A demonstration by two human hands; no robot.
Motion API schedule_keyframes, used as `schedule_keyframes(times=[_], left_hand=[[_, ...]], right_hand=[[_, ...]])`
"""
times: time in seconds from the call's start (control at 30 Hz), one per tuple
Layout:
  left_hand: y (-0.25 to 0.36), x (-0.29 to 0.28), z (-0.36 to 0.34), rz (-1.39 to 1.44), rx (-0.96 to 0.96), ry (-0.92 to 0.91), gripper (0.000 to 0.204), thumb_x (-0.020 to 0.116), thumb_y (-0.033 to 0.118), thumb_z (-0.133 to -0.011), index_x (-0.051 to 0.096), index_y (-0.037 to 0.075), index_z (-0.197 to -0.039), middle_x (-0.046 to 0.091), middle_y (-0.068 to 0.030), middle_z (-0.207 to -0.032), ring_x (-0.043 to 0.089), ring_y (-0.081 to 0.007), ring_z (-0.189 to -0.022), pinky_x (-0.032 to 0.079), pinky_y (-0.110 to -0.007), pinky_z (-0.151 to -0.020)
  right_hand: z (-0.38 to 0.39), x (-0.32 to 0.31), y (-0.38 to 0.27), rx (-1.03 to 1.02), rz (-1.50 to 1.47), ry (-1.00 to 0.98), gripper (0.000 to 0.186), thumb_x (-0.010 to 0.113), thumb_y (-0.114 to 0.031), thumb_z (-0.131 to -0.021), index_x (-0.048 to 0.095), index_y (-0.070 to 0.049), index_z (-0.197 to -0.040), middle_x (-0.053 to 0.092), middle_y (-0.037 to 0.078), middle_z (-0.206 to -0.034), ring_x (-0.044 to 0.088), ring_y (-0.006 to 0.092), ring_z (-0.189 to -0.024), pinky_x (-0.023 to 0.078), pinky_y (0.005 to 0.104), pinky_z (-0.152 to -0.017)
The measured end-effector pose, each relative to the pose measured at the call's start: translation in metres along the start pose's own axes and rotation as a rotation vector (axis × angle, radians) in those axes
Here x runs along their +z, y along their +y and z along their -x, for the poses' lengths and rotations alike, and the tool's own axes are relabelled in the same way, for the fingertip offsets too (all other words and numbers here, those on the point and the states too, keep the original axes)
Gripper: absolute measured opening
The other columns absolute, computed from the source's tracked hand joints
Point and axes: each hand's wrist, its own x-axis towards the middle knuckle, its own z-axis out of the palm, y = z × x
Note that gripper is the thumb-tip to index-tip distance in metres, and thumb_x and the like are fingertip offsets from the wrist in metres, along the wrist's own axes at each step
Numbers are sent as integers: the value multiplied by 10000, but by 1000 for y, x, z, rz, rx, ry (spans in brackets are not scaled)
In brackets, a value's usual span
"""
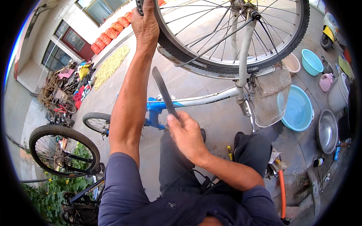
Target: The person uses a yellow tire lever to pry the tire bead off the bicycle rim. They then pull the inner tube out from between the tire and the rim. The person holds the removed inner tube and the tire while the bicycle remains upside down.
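A bicycle with a white and blue frame [209,98] stands upside down in front of me, its front wheel [226,73] raised at the top of the view. My left hand [146,26] is closed round the left side of the tyre, its fingertips partly cut off by the picture's edge. Lower down, my right hand [187,136] grips a long, flat, dark metal strip [163,88] with a rounded tip pointing up and away. This strip is apart from the wheel. A wire basket [269,98] hangs at the bike's front, right of the fork [246,49].
Right of the basket stand a blue water basin [298,109], a turquoise basin [312,62] and a metal bowl [327,132]. An orange-handled tool [282,194] lies beside my right leg. Another bicycle wheel [64,150] stands at left. Red sacks [109,35] line the far wall.
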Motion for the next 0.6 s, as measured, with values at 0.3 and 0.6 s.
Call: schedule_keyframes(times=[0.3,0.6], left_hand=[[25,-22,-24,145,-251,-290,645,372,586,-939,555,12,-1169,651,-135,-1014,657,-184,-866,562,-320,-771],[-3,-12,32,28,-186,-71,355,556,373,-946,545,23,-999,580,-9,-814,498,-80,-722,431,-246,-647]], right_hand=[[0,-33,-30,-51,-94,134,270,557,-324,-948,529,-59,-901,442,-19,-580,346,34,-402,281,198,-354],[-6,-47,-37,-56,-165,131,280,497,-325,-976,525,-52,-919,445,-6,-614,355,44,-405,282,205,-349]])
